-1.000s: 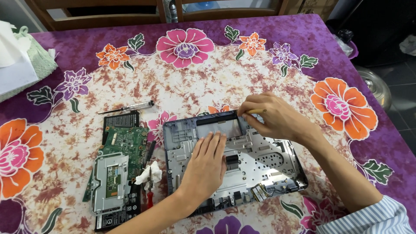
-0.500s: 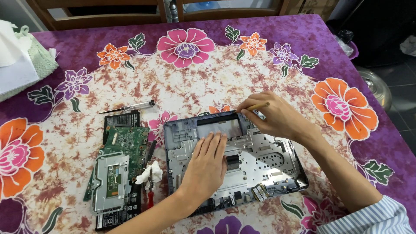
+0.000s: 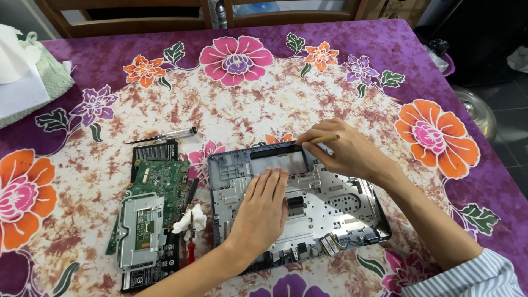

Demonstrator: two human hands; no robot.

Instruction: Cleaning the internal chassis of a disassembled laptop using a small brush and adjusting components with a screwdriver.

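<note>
Table under a purple floral tablecloth [image 3: 440,71], wooden chair backs [image 3: 137,16] behind, dark floor [image 3: 495,60] at right.

The left hand [image 3: 263,208] lies flat on the laptop base shell [image 3: 352,206] and hides the middle part of it. The right hand [image 3: 345,155] covers the far right corner of the shell, and its fingers hide most of the thin yellowish tool [image 3: 324,138], so I cannot tell what kind of tool it is. The right sleeve [image 3: 473,278] is cut by the bottom edge. The white cloth pile [image 3: 25,77] is cut by the left edge. The crumpled white wad [image 3: 190,221] hides part of a red-handled tool [image 3: 191,250]. The screws on the green circuit board [image 3: 162,184] are too small to see.
</note>
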